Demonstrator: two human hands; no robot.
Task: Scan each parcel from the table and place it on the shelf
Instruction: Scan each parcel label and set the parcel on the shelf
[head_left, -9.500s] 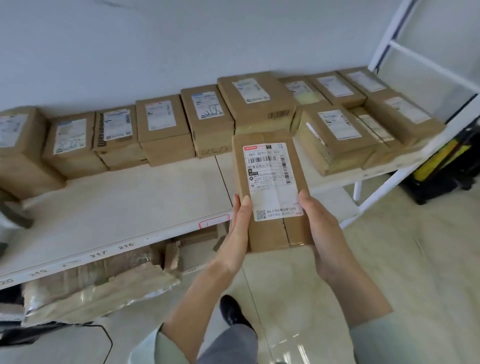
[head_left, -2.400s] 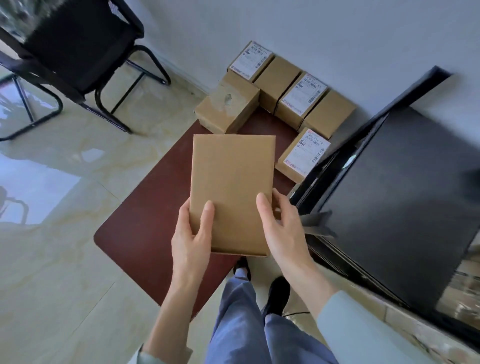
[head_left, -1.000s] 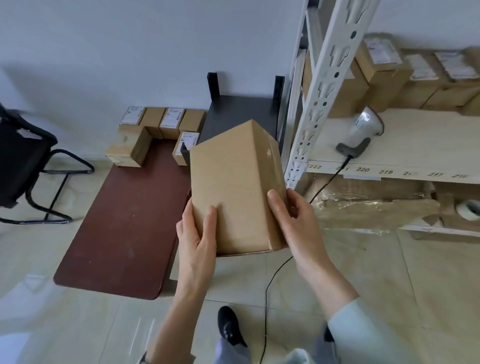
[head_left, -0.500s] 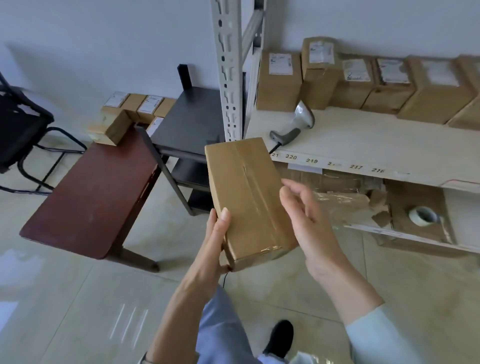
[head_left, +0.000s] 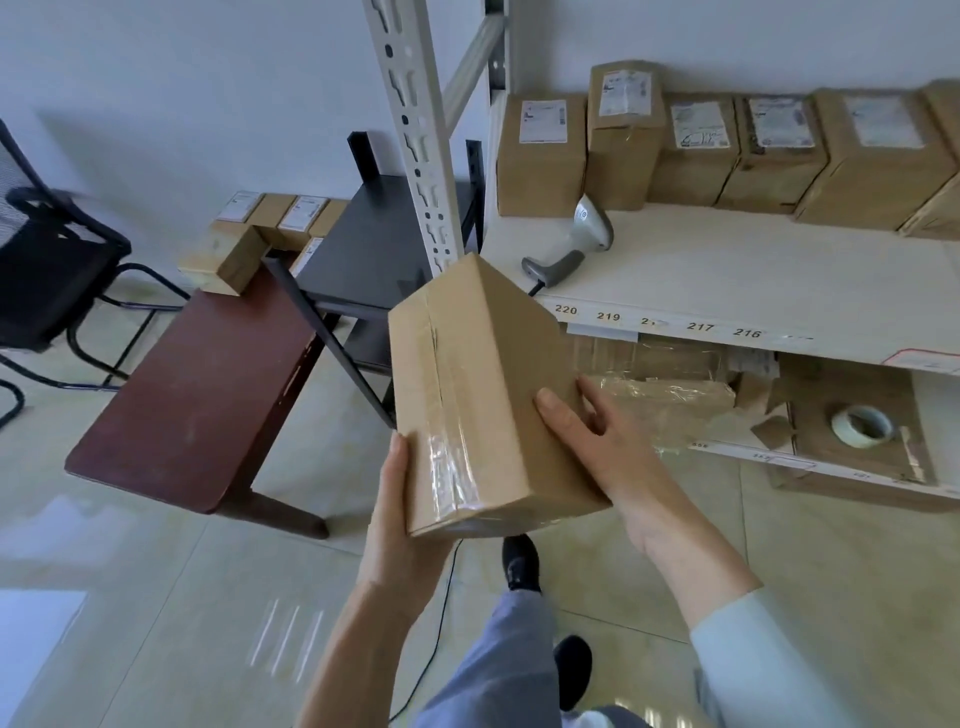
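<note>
The brown parcel (head_left: 483, 395) is up in the air, tilted, in front of the shelf (head_left: 727, 280). The left hand (head_left: 400, 525) holds its bottom corner in a curled grip. The right hand (head_left: 602, 441) presses its side with straight fingers. A scanner (head_left: 576, 244) lies on the shelf by a row of boxes (head_left: 701, 150). The dark red surface (head_left: 202, 384) stands to the left, more parcels (head_left: 260, 234) at its far end.

A plain brown parcel (head_left: 483, 395) with clear glossy tape; dark red-brown table (head_left: 197, 395); cream shelf (head_left: 753, 280) with black numbers; grey scanner (head_left: 576, 244); black chair (head_left: 47, 270).
</note>
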